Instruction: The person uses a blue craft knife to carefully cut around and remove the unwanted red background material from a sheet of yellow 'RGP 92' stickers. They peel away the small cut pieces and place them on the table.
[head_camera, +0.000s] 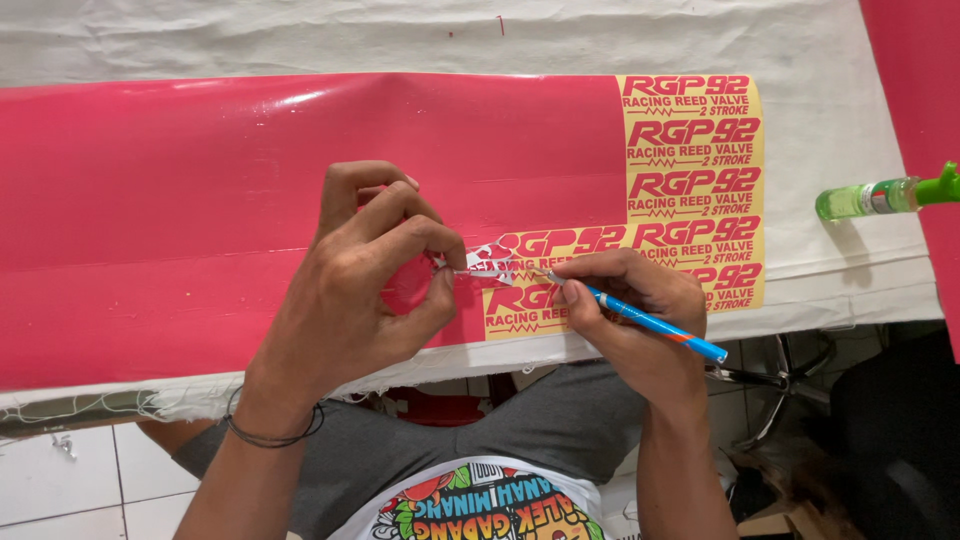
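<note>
Below the table edge sit my knees; above them my left hand (375, 275) arches, thumb and forefinger pinched on a peeled strip (488, 262) of red vinyl (200, 220). Just beside it, my right hand (625, 300) grips a blue knife (650, 322) pen-style, tip on the yellow stickers (690, 160)

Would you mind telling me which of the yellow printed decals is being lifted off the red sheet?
The leftmost decal, pinched by the left hand; it curls up, the rest lie flat.
</note>
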